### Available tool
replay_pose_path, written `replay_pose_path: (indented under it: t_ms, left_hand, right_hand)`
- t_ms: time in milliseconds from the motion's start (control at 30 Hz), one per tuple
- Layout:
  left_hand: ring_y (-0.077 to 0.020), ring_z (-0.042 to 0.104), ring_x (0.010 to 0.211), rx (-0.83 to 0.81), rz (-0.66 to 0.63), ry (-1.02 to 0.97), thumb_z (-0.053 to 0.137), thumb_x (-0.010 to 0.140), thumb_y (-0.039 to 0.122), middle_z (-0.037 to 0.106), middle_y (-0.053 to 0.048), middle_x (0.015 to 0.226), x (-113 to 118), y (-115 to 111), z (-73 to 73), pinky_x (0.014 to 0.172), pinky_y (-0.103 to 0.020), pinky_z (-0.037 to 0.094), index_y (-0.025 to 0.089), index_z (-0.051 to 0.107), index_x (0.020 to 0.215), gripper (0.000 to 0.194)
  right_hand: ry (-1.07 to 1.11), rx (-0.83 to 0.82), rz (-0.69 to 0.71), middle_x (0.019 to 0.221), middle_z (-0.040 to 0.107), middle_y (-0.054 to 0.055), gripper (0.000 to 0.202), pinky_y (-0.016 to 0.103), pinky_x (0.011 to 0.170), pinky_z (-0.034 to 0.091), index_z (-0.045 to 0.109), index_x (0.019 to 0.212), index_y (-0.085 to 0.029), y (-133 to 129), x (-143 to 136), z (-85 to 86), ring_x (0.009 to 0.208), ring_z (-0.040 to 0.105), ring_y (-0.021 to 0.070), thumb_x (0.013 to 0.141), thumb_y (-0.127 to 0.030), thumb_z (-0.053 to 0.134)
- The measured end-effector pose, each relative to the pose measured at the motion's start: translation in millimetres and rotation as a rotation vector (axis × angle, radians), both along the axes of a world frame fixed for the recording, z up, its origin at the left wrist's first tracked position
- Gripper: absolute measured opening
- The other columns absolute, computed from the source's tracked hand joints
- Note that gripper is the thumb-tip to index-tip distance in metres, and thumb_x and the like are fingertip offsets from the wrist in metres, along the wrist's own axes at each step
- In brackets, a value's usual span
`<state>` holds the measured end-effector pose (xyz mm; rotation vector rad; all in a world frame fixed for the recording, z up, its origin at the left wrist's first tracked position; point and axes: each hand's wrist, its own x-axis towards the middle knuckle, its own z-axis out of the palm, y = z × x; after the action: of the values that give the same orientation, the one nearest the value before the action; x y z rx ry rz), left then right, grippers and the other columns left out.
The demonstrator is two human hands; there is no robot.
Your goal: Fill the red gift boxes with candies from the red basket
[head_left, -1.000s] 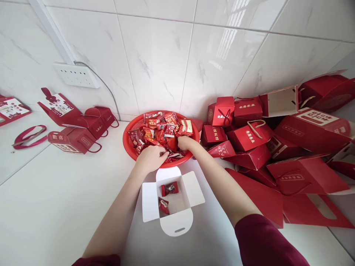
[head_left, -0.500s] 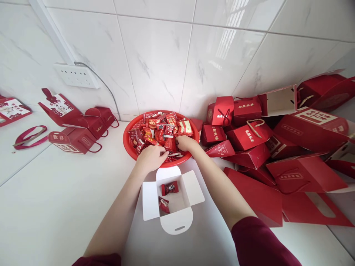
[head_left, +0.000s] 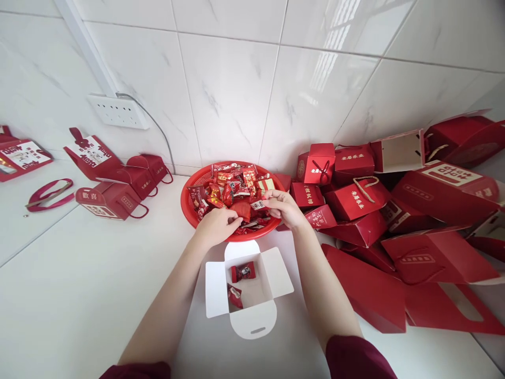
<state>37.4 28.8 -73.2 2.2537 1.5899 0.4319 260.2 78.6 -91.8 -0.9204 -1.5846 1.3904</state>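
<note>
A red plastic basket (head_left: 189, 211) full of red-wrapped candies (head_left: 229, 192) stands against the wall. Over its front left edge lies my left hand (head_left: 216, 226), fingers curled together among the candies; what they grip, if anything, is hidden. My right hand (head_left: 282, 206) is above the basket's right side, thumb and fingers pinching a small red-and-white wrapped candy (head_left: 259, 205). In front of the basket, between my forearms, an open white box (head_left: 252, 321) has its flaps spread. Two red candies (head_left: 243, 271) lie inside it.
Many red gift boxes (head_left: 357, 200) are piled on the right of the white table (head_left: 79, 305). More red boxes (head_left: 108, 197) and a red ribbon loop (head_left: 49, 195) are at the left. A socket strip (head_left: 118, 111) with a cable is on the tiled wall.
My right hand has risen from among the candies and now has a wrapped candy at its fingertips. My left hand has stayed at the basket's front left. The view has shifted slightly.
</note>
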Motion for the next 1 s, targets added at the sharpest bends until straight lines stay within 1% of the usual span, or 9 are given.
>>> replay_pose_path:
  t_ms: [167, 300, 400, 467, 533, 633, 767, 933, 1000]
  left_hand:
    - [-0.0171, 0.064, 0.07, -0.126, -0.037, -0.378, 0.051, 0.091, 0.052, 0.071, -0.003, 0.077, 0.1, -5.8, 10.0, 0.064, -0.026, 0.046, 0.018, 0.067, 0.078, 0.04]
    - [-0.0159, 0.065, 0.075, -0.235, -0.175, -0.711, 0.049, 0.093, 0.053, 0.071, -0.006, 0.082, 6.0, -16.7, 20.1, 0.068, -0.025, 0.052, 0.015, 0.068, 0.086, 0.043]
    - [-0.0153, 0.064, 0.071, -0.221, -0.185, -0.848, 0.05, 0.093, 0.053, 0.067, -0.006, 0.075, 9.8, -24.3, 26.2, 0.067, -0.026, 0.053, 0.014, 0.069, 0.086, 0.044]
    - [-0.0158, 0.063, 0.069, -0.206, -0.176, -0.873, 0.05, 0.092, 0.055, 0.066, -0.006, 0.072, 11.0, -28.3, 30.7, 0.066, -0.027, 0.053, 0.013, 0.069, 0.081, 0.047]
    - [-0.0161, 0.063, 0.07, -0.194, -0.164, -0.838, 0.055, 0.089, 0.056, 0.067, -0.006, 0.075, 11.2, -32.2, 36.5, 0.066, -0.027, 0.052, 0.014, 0.07, 0.083, 0.045]
    - [-0.0164, 0.062, 0.072, -0.147, -0.134, -0.654, 0.066, 0.083, 0.049, 0.069, -0.004, 0.079, 10.0, -39.3, 48.0, 0.066, -0.026, 0.049, 0.015, 0.071, 0.086, 0.035]
    - [-0.0141, 0.058, 0.068, -0.101, -0.224, -0.431, 0.062, 0.086, 0.043, 0.065, -0.002, 0.071, 4.9, -48.2, 63.0, 0.063, -0.024, 0.045, 0.016, 0.07, 0.072, 0.032]
    - [-0.012, 0.054, 0.062, -0.282, -0.363, -0.241, 0.056, 0.089, 0.044, 0.06, -0.001, 0.068, -8.5, -51.0, 71.0, 0.055, -0.022, 0.038, 0.016, 0.066, 0.07, 0.036]
    - [-0.0117, 0.051, 0.058, -0.368, -0.383, -0.152, 0.051, 0.091, 0.046, 0.056, 0.0, 0.064, -15.5, -51.6, 72.3, 0.052, -0.022, 0.034, 0.016, 0.063, 0.067, 0.04]
  right_hand:
    - [0.226, -0.044, -0.01, 0.044, 0.033, -0.014, 0.032, 0.02, 0.038, 0.018, 0.049, 0.084, -0.023, -35.4, 12.1, 7.1, 0.035, 0.02, 0.0047, 0.076, -0.046, 0.07]
    - [0.304, -0.07, 0.011, 0.042, 0.038, -0.013, 0.027, 0.019, 0.037, 0.022, 0.05, 0.085, -0.024, -57.8, 10.4, 18.0, 0.033, 0.025, 0.0054, 0.08, -0.042, 0.07]
    - [0.316, -0.048, -0.009, 0.044, 0.046, -0.011, 0.023, 0.018, 0.038, 0.026, 0.051, 0.086, -0.023, -69.1, 7.0, 27.3, 0.035, 0.032, 0.0062, 0.084, -0.038, 0.069]
    - [0.293, -0.019, -0.041, 0.046, 0.049, -0.01, 0.022, 0.018, 0.038, 0.027, 0.052, 0.087, -0.024, -75.3, 6.4, 33.4, 0.037, 0.036, 0.0068, 0.085, -0.037, 0.069]
    - [0.247, -0.002, -0.066, 0.047, 0.051, -0.009, 0.021, 0.018, 0.038, 0.029, 0.052, 0.088, -0.024, -81.0, 7.2, 39.1, 0.038, 0.038, 0.0076, 0.086, -0.037, 0.068]
    - [0.159, 0.023, -0.084, 0.049, 0.052, -0.008, 0.02, 0.02, 0.039, 0.032, 0.054, 0.089, -0.023, -88.9, 9.1, 46.0, 0.04, 0.042, 0.0085, 0.088, -0.038, 0.067]
    - [-0.054, 0.059, -0.02, 0.052, 0.051, -0.006, 0.022, 0.021, 0.043, 0.033, 0.057, 0.086, -0.021, -97.9, 11.1, 53.5, 0.044, 0.042, 0.009, 0.093, -0.042, 0.059]
    - [-0.341, 0.159, 0.114, 0.057, 0.048, -0.005, 0.03, 0.022, 0.051, 0.032, 0.054, 0.076, -0.019, -106.5, 14.1, 62.4, 0.053, 0.041, 0.0093, 0.098, -0.039, 0.049]
    - [-0.45, 0.187, 0.223, 0.058, 0.049, -0.005, 0.029, 0.022, 0.051, 0.032, 0.052, 0.073, -0.019, -108.7, 13.8, 62.0, 0.053, 0.042, 0.0089, 0.097, -0.035, 0.05]
